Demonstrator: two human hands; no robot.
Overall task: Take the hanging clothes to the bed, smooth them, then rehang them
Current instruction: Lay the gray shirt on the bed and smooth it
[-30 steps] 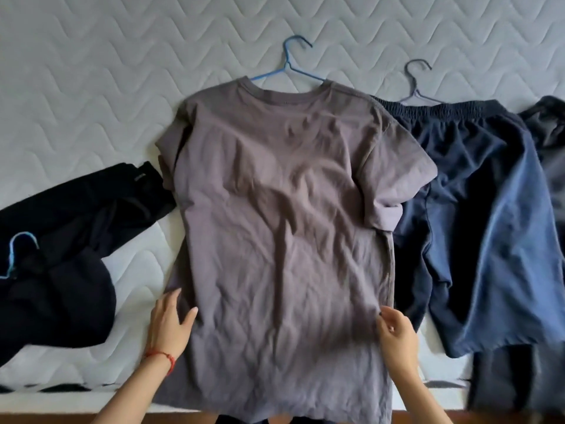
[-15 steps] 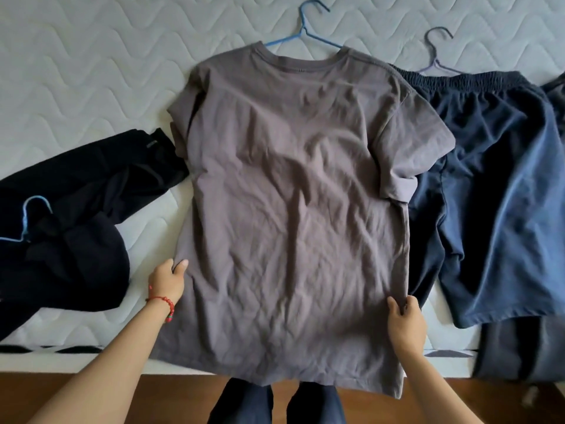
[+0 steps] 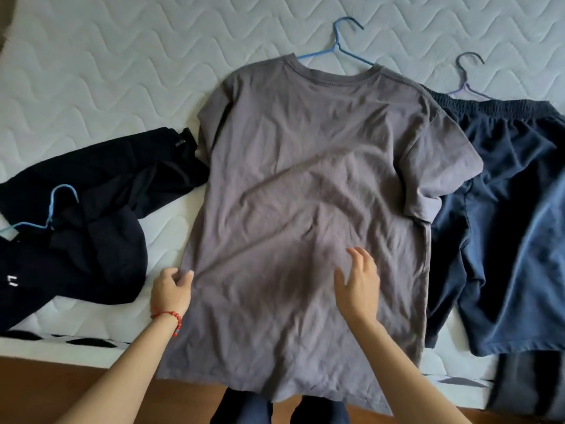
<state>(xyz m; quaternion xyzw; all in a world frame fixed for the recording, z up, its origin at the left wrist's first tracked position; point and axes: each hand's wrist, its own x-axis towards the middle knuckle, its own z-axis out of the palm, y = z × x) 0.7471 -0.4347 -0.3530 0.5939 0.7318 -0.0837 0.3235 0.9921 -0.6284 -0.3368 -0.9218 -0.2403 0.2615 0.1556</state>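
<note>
With the grey T-shirt (image 3: 308, 209) flat on the bed (image 3: 122, 71), our left hand (image 3: 171, 289) pinches its left edge, our right hand (image 3: 357, 286) hovers spread; soft, light cloth, best gripped along hems.

partial white letters on black garment (image 3: 76, 240), unreadable
</note>
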